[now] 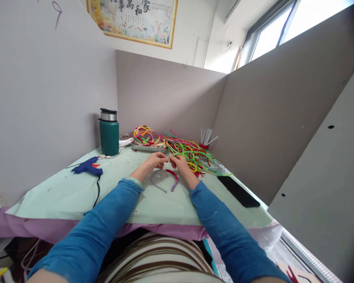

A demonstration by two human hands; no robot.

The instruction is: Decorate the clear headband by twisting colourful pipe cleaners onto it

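My left hand [157, 160] and my right hand [178, 162] meet over the middle of the table, thumbs and fingers pinched and fingertips almost touching. Whatever they pinch is too small to make out. A green pipe cleaner [181, 153] shows right at my right fingertips; I cannot tell whether it is held or lies behind. Just below my hands lies a headband [177, 181], its right side wrapped in red and purple fuzzy stem and its left side bare grey. Behind my right hand spreads a pile of coloured pipe cleaners [191, 151], mostly green and red.
A blue glue gun [88, 167] with a black cord lies at left, near a green bottle [109, 135]. At the back stands a metal tray [147, 148] of colourful headbands. White sticks [206, 136] stand at back right, and a black phone [238, 191] lies at right. Grey partitions [171, 94] enclose the table.
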